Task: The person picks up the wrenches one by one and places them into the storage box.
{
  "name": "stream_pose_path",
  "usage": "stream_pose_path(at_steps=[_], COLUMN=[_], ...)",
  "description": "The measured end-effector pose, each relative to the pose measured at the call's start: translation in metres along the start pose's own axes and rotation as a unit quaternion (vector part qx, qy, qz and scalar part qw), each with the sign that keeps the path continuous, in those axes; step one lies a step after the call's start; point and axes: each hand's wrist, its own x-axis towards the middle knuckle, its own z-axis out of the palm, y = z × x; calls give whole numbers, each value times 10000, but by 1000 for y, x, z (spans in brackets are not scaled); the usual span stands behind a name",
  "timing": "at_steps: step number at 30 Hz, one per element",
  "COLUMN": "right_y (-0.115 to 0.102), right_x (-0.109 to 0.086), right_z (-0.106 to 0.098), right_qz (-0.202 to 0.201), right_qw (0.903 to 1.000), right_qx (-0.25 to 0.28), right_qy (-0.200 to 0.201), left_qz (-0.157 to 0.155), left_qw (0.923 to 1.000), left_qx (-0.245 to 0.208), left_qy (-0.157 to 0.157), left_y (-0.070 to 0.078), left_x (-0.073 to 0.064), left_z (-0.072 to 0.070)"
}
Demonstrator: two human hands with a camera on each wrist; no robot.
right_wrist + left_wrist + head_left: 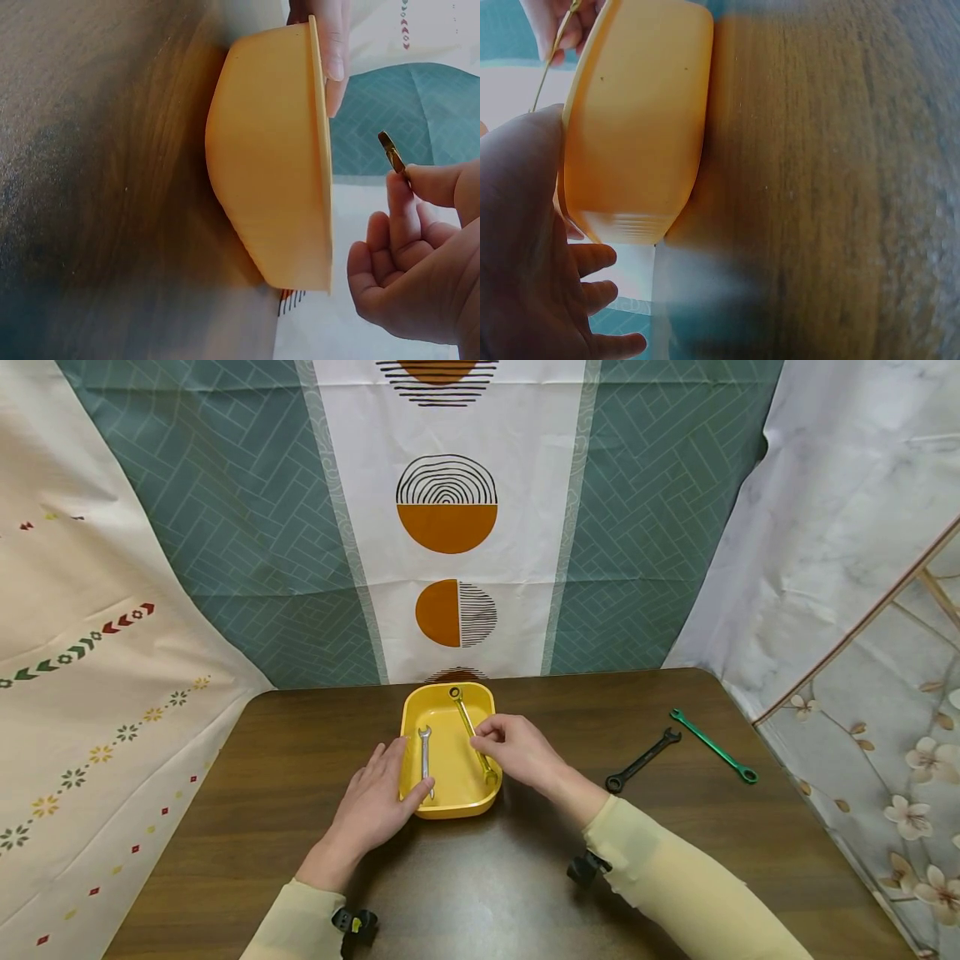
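A yellow tray [453, 781] stands on the table with a silver wrench [425, 752] lying inside along its left part. My right hand [519, 749] pinches a gold wrench [467, 718] between thumb and fingertips. In the right wrist view the gold wrench [391, 152] is above the tray's rim. My left hand [375, 797] rests at the tray's left rim, its thumb reaching over the near left corner. The left wrist view shows the left hand's other fingers [600, 296] spread and fairly straight beyond the tray's wall.
On the right of the brown wooden table [300, 727] lie a black wrench [642, 762] and a green wrench [714, 746]. Behind the table hangs a patterned curtain [480, 543]. Cloth also hangs along both sides.
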Motion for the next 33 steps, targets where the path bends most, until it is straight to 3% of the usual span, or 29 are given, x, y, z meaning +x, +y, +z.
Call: stream_pose_path(at_steps=[33], right_y=[-7], right_x=[5], right_z=[26], right_qz=[-273], right_qw=[9988], right_qx=[-411], right_qy=[-60], left_qz=[17], left_qw=[10000], left_qx=[40], left_qy=[40], left_y=[-1], left_x=[0], left_z=[0])
